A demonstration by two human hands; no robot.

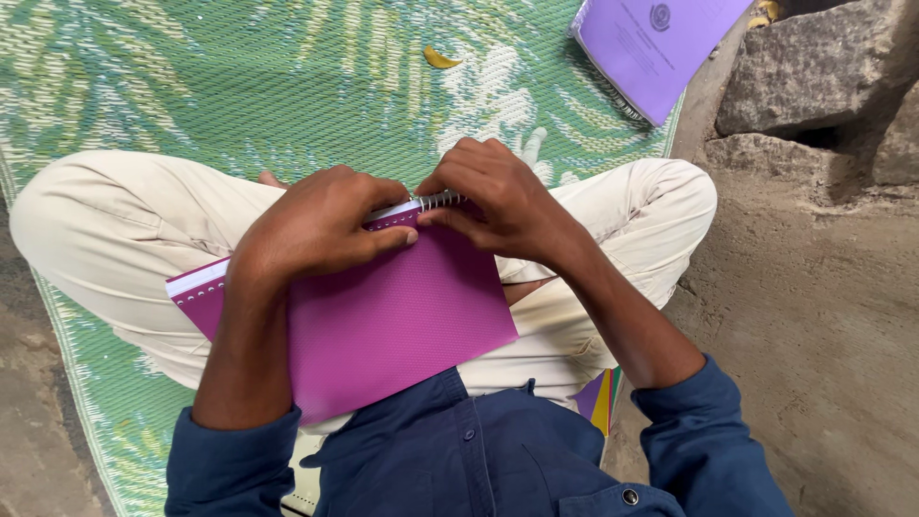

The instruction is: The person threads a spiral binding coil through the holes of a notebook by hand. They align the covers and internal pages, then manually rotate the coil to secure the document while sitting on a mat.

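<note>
A magenta-covered booklet point(392, 321) lies across my lap, its punched edge turned away from me. My left hand point(321, 225) presses down on that edge, fingers curled over the cover. My right hand point(503, 196) pinches a metal spiral coil point(438, 200) that sticks out at the right part of the punched edge. White pages show at the booklet's left corner. I sit cross-legged in cream trousers and a dark blue shirt.
A green woven mat point(287, 77) lies under me. A lilac booklet point(651, 43) rests at the mat's far right corner. Rough stones point(814, 67) stand at the right on bare earth. Coloured sheets point(600, 397) peek out by my right hip.
</note>
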